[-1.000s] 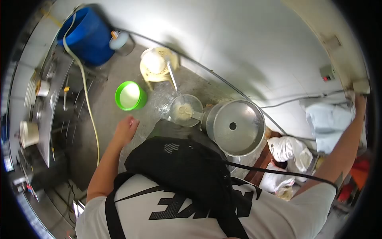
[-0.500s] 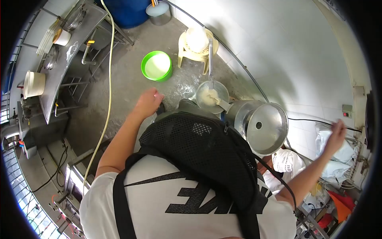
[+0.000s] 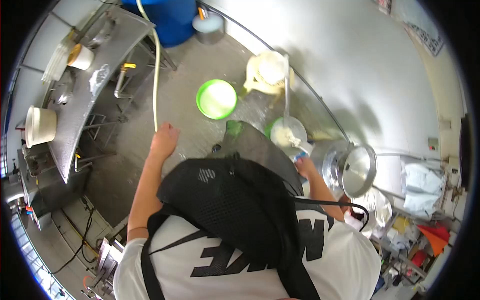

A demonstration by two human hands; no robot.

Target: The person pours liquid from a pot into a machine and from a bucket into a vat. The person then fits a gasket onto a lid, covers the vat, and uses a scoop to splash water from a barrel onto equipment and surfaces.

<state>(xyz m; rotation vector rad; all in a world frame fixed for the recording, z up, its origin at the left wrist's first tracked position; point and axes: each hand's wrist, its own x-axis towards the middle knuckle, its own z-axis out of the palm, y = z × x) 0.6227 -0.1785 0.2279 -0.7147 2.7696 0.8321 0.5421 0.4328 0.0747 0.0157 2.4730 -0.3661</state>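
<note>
My left hand [image 3: 165, 141] is closed in a loose fist over the floor, with nothing visible in it; the pale hose [image 3: 156, 75] runs down to its edge in view. Low beside the metal machine [image 3: 330, 160], the fingers of my right hand [image 3: 304, 167] are curled at a small blue thing [image 3: 300, 157] that I cannot make out. Just above that hand, a clear round bowl [image 3: 295, 125] holds pale, doughy stuff [image 3: 286, 137] under the machine's spout. The machine's round steel hopper [image 3: 359, 171] stands to the right.
A green tub [image 3: 217, 99] with white contents is on the floor, near a cream stool [image 3: 260, 86] bearing a white container. A steel table [image 3: 80, 110] stands left. The blue barrel [image 3: 172, 22] and a metal pot [image 3: 209, 34] are at the back. Bags [image 3: 420, 187] hang right.
My right hand has come from the wall switch area at the far right down to the machine's near side. My left hand has shifted left and lower. The view has turned and moved.
</note>
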